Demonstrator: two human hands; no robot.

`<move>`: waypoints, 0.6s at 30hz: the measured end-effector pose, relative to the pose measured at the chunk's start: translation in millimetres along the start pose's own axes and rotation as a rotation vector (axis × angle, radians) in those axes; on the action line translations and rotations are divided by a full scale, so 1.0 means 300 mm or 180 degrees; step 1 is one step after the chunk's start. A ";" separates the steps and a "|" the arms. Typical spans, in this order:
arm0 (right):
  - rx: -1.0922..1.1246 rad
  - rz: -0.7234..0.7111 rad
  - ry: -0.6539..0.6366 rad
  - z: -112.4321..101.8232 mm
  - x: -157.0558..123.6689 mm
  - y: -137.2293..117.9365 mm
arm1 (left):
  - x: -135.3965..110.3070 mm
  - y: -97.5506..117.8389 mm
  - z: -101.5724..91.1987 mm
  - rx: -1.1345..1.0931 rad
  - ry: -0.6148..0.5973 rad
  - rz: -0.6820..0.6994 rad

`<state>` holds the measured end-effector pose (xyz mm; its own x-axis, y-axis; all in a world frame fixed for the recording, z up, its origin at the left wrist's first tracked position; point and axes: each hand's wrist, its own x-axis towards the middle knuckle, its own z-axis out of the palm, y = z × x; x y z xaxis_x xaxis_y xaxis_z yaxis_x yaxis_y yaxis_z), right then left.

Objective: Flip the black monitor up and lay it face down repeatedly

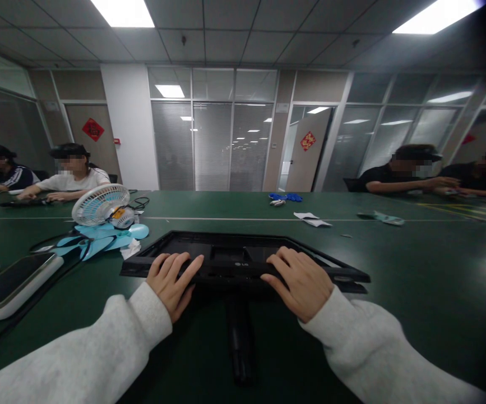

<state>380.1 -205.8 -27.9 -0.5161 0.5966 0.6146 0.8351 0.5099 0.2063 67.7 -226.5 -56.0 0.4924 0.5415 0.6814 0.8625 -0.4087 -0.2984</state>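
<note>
A black LG monitor frame lies in front of me, its near edge with the logo facing me. Its inner side looks hollow, with a dark rectangular part in the middle. From beneath the near edge a black stand-like piece extends toward me; how it joins the frame is hidden. My left hand grips the near edge left of the logo, fingers over the top and thumb lower down. Right of the logo, my right hand is curled over the same edge, its thumb along the front.
On the left of the green table are a white fan grille, light-blue fan blades, crumpled tissue and a white-and-black device. Blue gloves and paper lie farther back. Several people sit around the table.
</note>
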 end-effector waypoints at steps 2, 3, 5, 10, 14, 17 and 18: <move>0.0036 0.0007 -0.0011 0.000 0.001 0.000 | 0.000 0.000 0.002 -0.0001 -0.0004 0.0016; 0.0046 0.0008 -0.0006 0.001 0.001 0.001 | 0.000 -0.001 0.003 0.0000 -0.0011 0.0023; 0.0059 0.0007 0.0009 0.003 0.002 0.002 | -0.001 -0.002 0.006 0.0008 -0.0029 0.0023; 0.0102 -0.0033 0.0032 0.002 0.002 0.003 | 0.000 -0.004 0.007 0.0001 -0.0024 0.0040; 0.0102 0.0021 0.0084 0.000 0.000 -0.001 | 0.006 -0.007 0.004 0.0004 0.0012 0.0085; 0.0071 0.0060 0.0071 -0.001 -0.001 -0.004 | 0.011 -0.012 0.002 0.0029 -0.0022 0.0085; 0.0063 0.0066 0.0057 -0.001 -0.001 -0.005 | 0.013 -0.013 0.002 0.0033 -0.0051 0.0077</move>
<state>379.0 -206.8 -28.2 -0.4950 0.5962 0.6321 0.8416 0.5099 0.1781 66.3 -222.4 -52.7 0.5148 0.5435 0.6630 0.8514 -0.4143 -0.3215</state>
